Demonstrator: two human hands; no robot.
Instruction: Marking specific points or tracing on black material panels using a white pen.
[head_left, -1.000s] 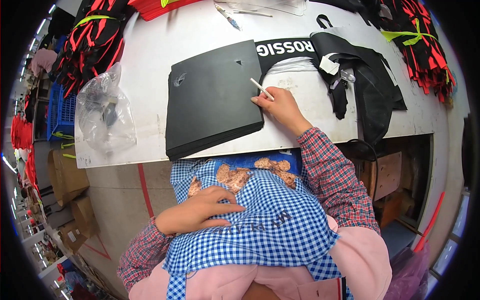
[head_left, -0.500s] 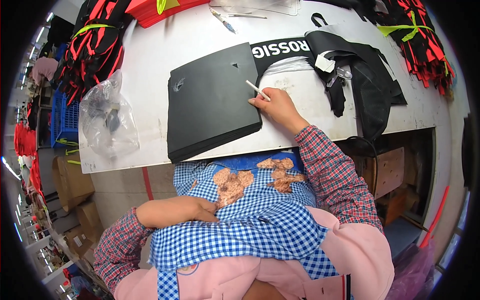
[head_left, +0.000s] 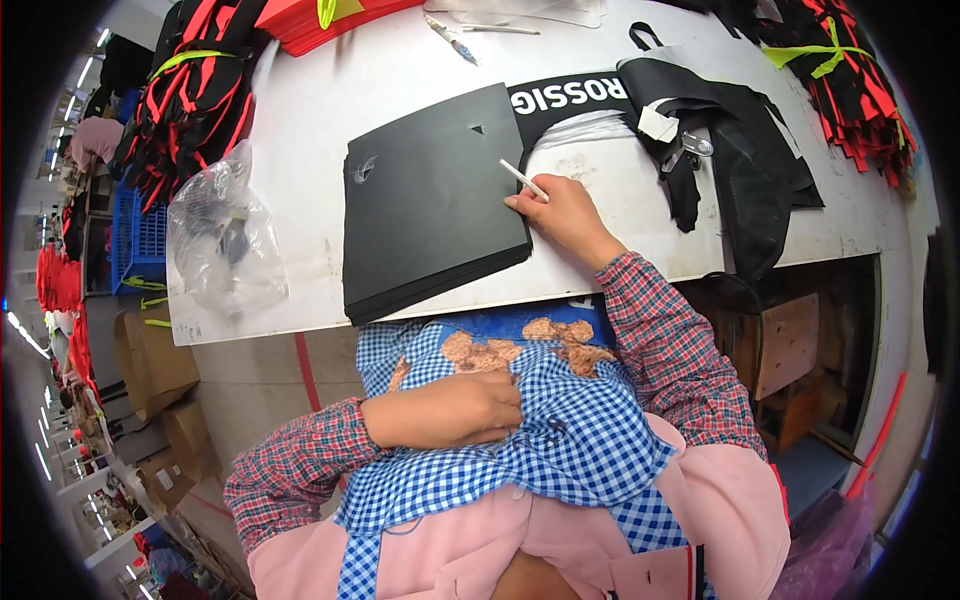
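Note:
My right hand (head_left: 567, 215) is closed round a slim white pen-like stick (head_left: 523, 180), its tip pointing up and left over a stack of black sheets (head_left: 430, 190). The thumb and fingers meet at the stack's right edge. On the top sheet are a small dark triangular mark near the upper right and a pale scribble at the upper left. My left hand (head_left: 470, 408) rests against my blue checked apron (head_left: 500, 460), fingers curled and pressed together; whatever is under them is hidden.
Right of the stack lies a black bag piece (head_left: 745, 190) with straps and a clear buckle. A clear plastic bag (head_left: 228, 240) sits left. Red-and-black bundles (head_left: 195, 90) tied with yellow strips stand at both far corners. A pen (head_left: 450, 40) lies at the back of the white table (head_left: 310, 110).
My left hand has moved right and slightly up across the apron, and its fingers now show on top of the cloth. My right hand stays at the stack's edge with the stick.

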